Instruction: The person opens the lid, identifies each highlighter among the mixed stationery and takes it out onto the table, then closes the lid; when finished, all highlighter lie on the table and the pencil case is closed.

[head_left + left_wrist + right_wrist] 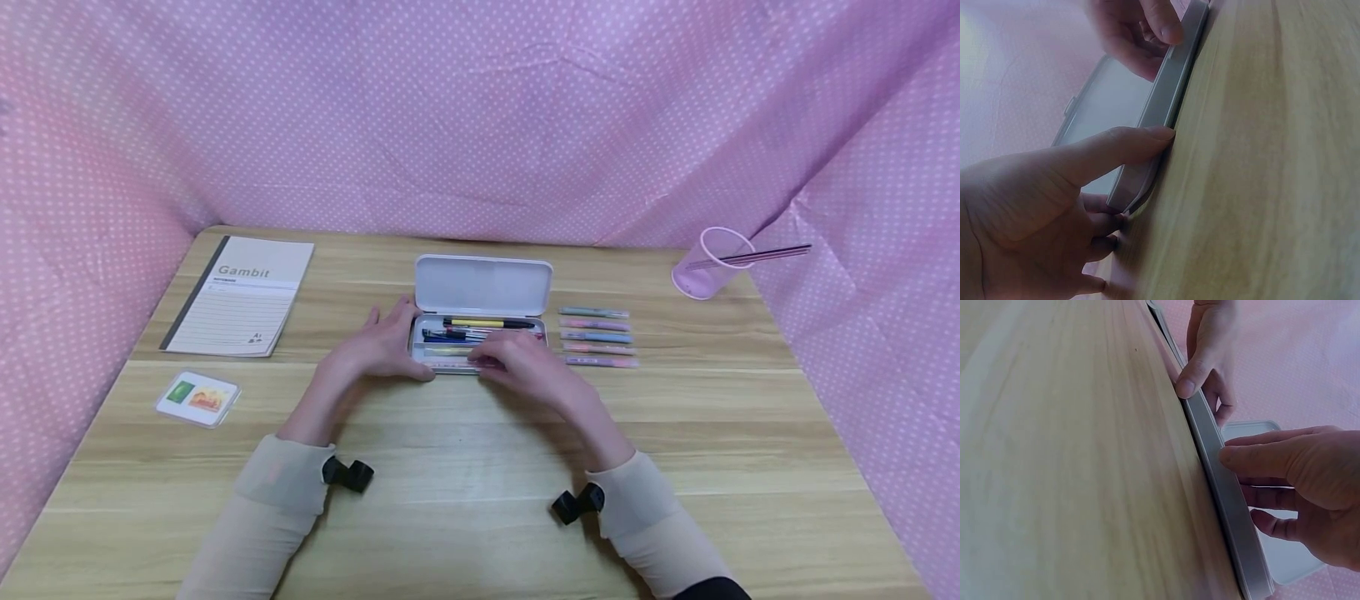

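Observation:
A white pencil case (pixel 483 285) lies with its lid raised at the middle of the table. In its back part are a yellow-and-black pen (pixel 487 323) and several darker pens. My left hand (pixel 378 343) holds the case's left end, thumb (pixel 1147 139) on the front wall and fingers around the corner. My right hand (pixel 528 367) reaches into the front part over the right half, its thumb (pixel 1241 457) at the front rim and its other fingers inside. Whatever lies beneath those fingertips is hidden by the case wall and the hand.
Several pastel pens (pixel 597 337) lie in a column right of the case. A pink cup (pixel 693 279) with thin sticks stands at the back right. On the left are a notebook (pixel 240 300) and, nearer, a small clear-edged card (pixel 198 399).

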{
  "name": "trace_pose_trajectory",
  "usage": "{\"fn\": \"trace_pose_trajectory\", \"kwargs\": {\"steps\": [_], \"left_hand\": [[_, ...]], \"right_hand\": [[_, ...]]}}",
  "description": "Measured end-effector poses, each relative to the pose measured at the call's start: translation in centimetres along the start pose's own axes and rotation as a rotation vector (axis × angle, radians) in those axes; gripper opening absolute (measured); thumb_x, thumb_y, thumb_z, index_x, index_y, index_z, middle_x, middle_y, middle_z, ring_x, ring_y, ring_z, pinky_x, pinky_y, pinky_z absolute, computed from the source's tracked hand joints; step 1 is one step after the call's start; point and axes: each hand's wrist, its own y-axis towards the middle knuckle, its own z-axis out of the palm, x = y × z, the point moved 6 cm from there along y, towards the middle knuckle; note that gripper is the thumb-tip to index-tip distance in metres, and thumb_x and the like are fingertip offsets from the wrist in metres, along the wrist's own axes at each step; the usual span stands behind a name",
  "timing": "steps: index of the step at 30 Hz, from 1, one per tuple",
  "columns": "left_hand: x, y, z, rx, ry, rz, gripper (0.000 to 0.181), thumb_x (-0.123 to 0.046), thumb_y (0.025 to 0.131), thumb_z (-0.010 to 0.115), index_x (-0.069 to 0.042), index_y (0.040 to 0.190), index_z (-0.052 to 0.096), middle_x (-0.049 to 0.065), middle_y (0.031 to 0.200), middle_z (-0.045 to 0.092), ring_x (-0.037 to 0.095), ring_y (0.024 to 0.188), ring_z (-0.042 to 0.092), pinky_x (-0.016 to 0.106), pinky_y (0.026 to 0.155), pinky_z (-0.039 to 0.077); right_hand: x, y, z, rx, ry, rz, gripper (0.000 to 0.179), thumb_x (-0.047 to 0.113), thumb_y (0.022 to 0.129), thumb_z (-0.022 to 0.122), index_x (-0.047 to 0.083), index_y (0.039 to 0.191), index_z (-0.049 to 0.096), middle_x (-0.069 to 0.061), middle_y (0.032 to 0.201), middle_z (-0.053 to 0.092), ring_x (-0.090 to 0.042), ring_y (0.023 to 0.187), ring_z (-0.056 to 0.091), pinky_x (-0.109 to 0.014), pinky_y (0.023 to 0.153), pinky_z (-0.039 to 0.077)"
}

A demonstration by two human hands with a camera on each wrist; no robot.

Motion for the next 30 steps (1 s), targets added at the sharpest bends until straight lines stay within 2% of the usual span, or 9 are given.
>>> {"fn": "trace_pose_trajectory", "kwargs": {"steps": [9, 19, 30], "left_hand": [[-0.07, 0.13, -0.04, -0.011, 0.005, 0.017, 0.098, -0.042, 0.076, 0.083, -0.004, 0.15, 0.031, 0.024, 0.172, 0.011, 0.042, 0.159, 0.018, 0.063, 0.131, -0.003], [-0.09, 0.1, -0.11, -0.011, -0.008, 0.02, 0.098, -0.041, 0.076, 0.084, -0.004, 0.149, 0.031, 0.023, 0.171, 0.014, 0.041, 0.159, 0.02, 0.062, 0.131, -0.004], [-0.16, -0.02, -0.09, -0.008, 0.0, 0.006, 0.097, -0.042, 0.076, 0.084, -0.005, 0.149, 0.031, 0.023, 0.171, 0.014, 0.042, 0.159, 0.02, 0.062, 0.131, -0.004]], "right_hand": [[0.2, 0.02, 0.2, -0.033, -0.051, -0.008, 0.017, 0.014, 0.097, 0.07, 0.014, 0.111, 0.079, 0.0, 0.104, 0.076, -0.015, 0.099, 0.071, -0.033, 0.092, 0.061], [0.13, -0.03, 0.39, -0.049, -0.1, 0.011, 0.017, 0.016, 0.098, 0.07, 0.015, 0.111, 0.079, 0.001, 0.1, 0.073, -0.016, 0.094, 0.064, -0.033, 0.085, 0.056], [0.14, -0.08, 0.32, -0.041, -0.083, 0.026, 0.018, 0.017, 0.098, 0.069, 0.017, 0.114, 0.077, 0.0, 0.106, 0.073, -0.017, 0.098, 0.066, -0.04, 0.094, 0.056]]}}
